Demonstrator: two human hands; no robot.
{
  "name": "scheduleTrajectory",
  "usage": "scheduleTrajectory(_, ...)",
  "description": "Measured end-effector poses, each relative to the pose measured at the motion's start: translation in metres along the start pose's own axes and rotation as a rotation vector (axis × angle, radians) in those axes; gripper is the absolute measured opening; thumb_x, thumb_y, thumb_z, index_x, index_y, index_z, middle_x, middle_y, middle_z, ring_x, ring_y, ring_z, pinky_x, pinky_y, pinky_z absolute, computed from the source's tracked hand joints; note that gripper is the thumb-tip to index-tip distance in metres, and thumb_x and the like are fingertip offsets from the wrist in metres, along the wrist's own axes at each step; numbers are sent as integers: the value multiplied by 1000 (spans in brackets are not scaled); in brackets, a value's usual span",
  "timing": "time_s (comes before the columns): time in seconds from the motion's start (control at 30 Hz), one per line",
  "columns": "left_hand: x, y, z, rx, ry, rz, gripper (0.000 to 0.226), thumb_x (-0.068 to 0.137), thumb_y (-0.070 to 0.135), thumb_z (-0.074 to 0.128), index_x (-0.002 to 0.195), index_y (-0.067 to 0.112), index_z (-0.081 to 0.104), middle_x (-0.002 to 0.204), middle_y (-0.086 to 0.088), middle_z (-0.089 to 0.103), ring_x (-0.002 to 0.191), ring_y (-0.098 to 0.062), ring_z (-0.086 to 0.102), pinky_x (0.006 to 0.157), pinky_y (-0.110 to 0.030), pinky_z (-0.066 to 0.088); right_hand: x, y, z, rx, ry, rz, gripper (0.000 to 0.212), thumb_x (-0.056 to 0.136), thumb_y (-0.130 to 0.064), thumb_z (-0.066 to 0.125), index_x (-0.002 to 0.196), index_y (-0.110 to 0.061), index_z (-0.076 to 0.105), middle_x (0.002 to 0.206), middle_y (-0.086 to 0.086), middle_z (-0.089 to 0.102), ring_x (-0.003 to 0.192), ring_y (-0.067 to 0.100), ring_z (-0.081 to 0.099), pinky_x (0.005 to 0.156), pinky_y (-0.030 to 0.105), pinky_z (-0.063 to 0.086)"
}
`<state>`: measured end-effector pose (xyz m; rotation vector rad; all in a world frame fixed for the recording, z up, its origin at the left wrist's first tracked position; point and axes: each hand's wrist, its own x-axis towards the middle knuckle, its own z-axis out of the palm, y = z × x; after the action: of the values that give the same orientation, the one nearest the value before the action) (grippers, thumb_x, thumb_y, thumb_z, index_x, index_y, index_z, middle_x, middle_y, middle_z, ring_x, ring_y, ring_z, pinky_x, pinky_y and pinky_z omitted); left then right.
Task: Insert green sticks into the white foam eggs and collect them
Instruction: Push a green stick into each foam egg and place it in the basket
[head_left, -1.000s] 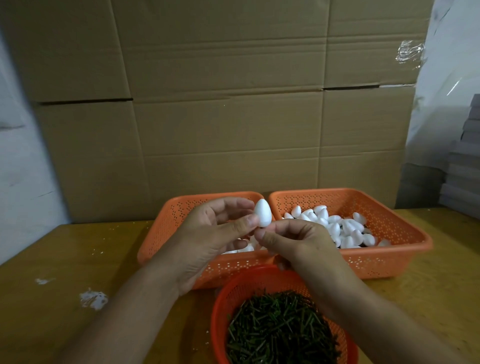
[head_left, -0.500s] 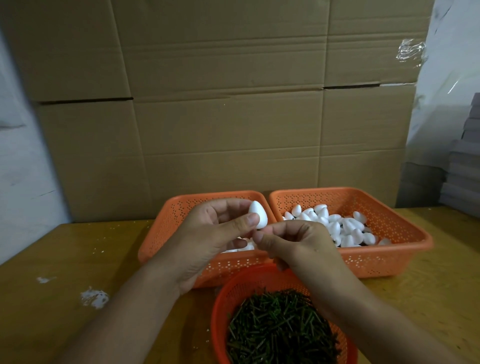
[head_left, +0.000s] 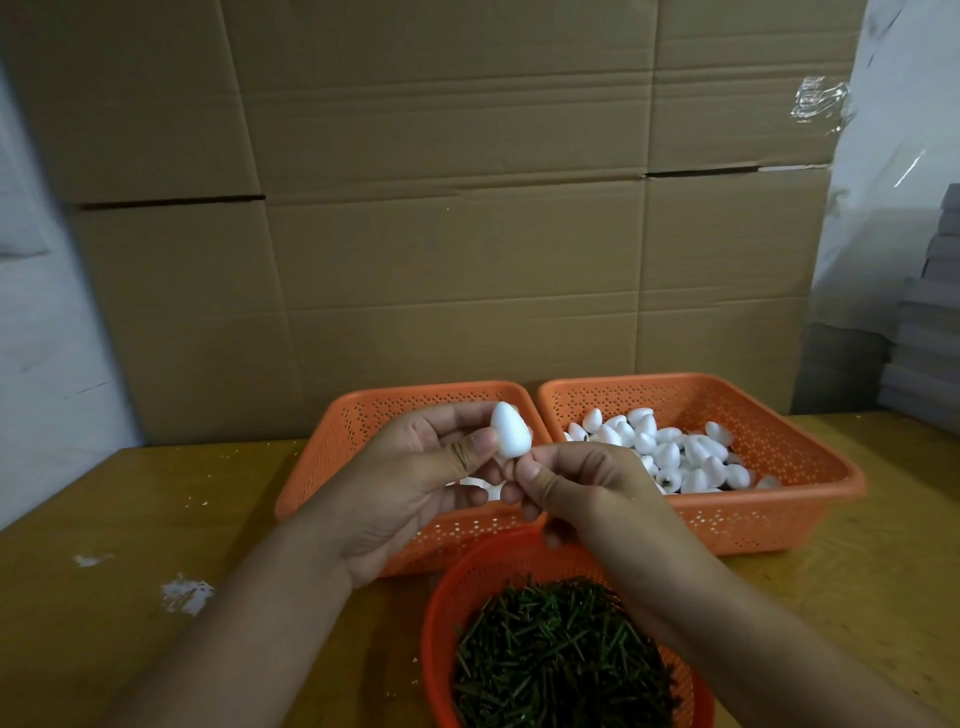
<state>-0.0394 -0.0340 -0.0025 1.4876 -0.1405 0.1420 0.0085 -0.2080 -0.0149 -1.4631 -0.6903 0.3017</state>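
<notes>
My left hand (head_left: 415, 483) pinches a white foam egg (head_left: 510, 430) between thumb and fingers, above the left orange basket (head_left: 332, 457). My right hand (head_left: 582, 486) has its curled fingertips right under the egg's lower end; a stick between them is hidden. Several white foam eggs (head_left: 670, 454) lie in the right orange basket (head_left: 810, 467). A few white pieces show in the left basket behind my hands. A round orange basket (head_left: 452, 587) near me is full of green sticks (head_left: 561, 660).
A wall of cardboard boxes (head_left: 441, 234) stands right behind the baskets. White foam crumbs (head_left: 184, 595) lie on the wooden table (head_left: 130, 519) at the left. Grey stacked sheets (head_left: 930, 322) sit at the far right.
The egg has tilted slightly to the left and dropped a little in my left hand's pinch. My right fingertips stay pressed under it. The baskets have not moved.
</notes>
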Motion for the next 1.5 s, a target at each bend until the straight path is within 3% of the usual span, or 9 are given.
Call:
scheduleTrajectory(0.17, 0, 1, 1, 7, 9, -8, 35, 79, 31, 80, 112, 18, 76, 100, -14, 68, 84, -16, 63, 75, -29, 52, 1, 2, 0, 18, 2, 16, 26, 97, -14, 60, 75, -15, 74, 67, -7, 67, 60, 1, 56, 52, 16, 42)
scheduleTrajectory(0.4, 0, 5, 2, 21, 86, 77, 40, 67, 30, 85, 106, 26, 77, 99, -3, 76, 78, -11, 70, 65, -21, 54, 2, 3, 2, 55, 121, 12, 22, 92, -20, 67, 73, -18, 78, 63, -7, 67, 51, 0, 53, 49, 16, 41)
scheduleTrajectory(0.5, 0, 4, 4, 134, 119, 116, 33, 73, 25, 86, 104, 28, 76, 107, -2, 76, 81, -12, 71, 67, -21, 54, 1, 3, 4, 65, 141, 10, 20, 91, -20, 68, 75, -16, 79, 62, -6, 67, 50, 1, 52, 48, 15, 41)
scheduleTrajectory(0.63, 0, 2, 8, 206, 170, 178, 34, 75, 20, 80, 108, 18, 73, 104, -2, 76, 82, -15, 73, 66, -20, 55, -1, 4, 5, 61, 153, -7, 19, 90, -22, 69, 76, -13, 78, 60, -8, 66, 49, -1, 51, 48, 13, 40)
scheduleTrajectory(0.73, -1, 0, 10, 185, 165, 197, 33, 77, 16, 79, 109, 14, 71, 103, -4, 76, 80, -16, 73, 66, -21, 54, -2, 4, 5, 59, 152, -22, 20, 90, -24, 69, 74, -16, 78, 60, -9, 65, 50, 0, 51, 48, 13, 40)
scheduleTrajectory(0.9, 0, -1, 11, 158, 157, 177, 29, 74, 22, 80, 102, 25, 74, 102, -4, 75, 74, -14, 71, 67, -23, 55, -1, 3, 5, 68, 138, -26, 18, 83, -31, 70, 72, -19, 79, 61, -8, 66, 51, 1, 50, 49, 14, 41)
scheduleTrajectory(1.07, 1, -3, 10, 123, 149, 151, 34, 75, 23, 80, 107, 21, 73, 100, -4, 75, 72, -13, 67, 67, -23, 54, 0, 4, 1, 31, 132, -40, 20, 91, -24, 68, 76, -17, 79, 65, -4, 68, 55, 5, 51, 51, 16, 42)
scheduleTrajectory(1.37, 2, -5, 10, 155, 142, 167, 26, 78, 24, 79, 102, 32, 75, 103, -3, 75, 74, -12, 67, 70, -25, 55, 1, 8, -1, 10, 132, -60, 19, 90, -29, 68, 77, -20, 80, 67, -2, 70, 59, 7, 53, 52, 17, 43)
scheduleTrajectory(1.5, 2, -4, 8, 156, 134, 134, 32, 79, 26, 82, 110, 26, 73, 104, -3, 75, 77, -14, 67, 71, -26, 55, 2, 8, -2, 13, 123, -44, 19, 91, -28, 68, 79, -18, 80, 68, -2, 70, 59, 7, 53, 52, 19, 43)
